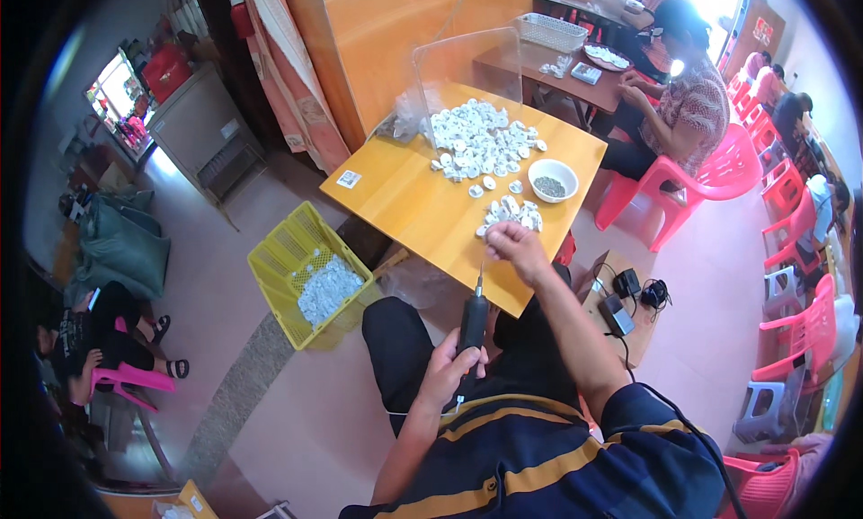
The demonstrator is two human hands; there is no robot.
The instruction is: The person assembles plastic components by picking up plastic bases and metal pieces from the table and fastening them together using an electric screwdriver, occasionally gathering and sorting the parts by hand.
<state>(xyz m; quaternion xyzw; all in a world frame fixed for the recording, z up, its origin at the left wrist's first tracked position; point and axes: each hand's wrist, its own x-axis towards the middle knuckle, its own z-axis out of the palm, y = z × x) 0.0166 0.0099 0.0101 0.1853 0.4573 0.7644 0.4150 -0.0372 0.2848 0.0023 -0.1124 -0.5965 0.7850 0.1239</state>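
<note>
My left hand (447,372) is wrapped round a black electric screwdriver (473,324), held upright with its thin bit pointing up at the table's front edge. Just above and right of the bit tip, my right hand (514,247) has its fingers pinched together; whatever is between them is too small to make out. Beyond that hand lies a small group of white plastic parts (509,215). A white bowl (552,167) of small grey metal pieces, apparently screws, stands behind them. A large heap of similar white parts (481,140) covers the back of the yellow table (404,192).
A clear plastic bin (467,61) stands behind the heap. Left of the table, a yellow crate (306,272) holds more white parts. Power adapters (620,312) and a cord lie on a low wooden stand to the right. A person (692,115) works on a pink chair nearby.
</note>
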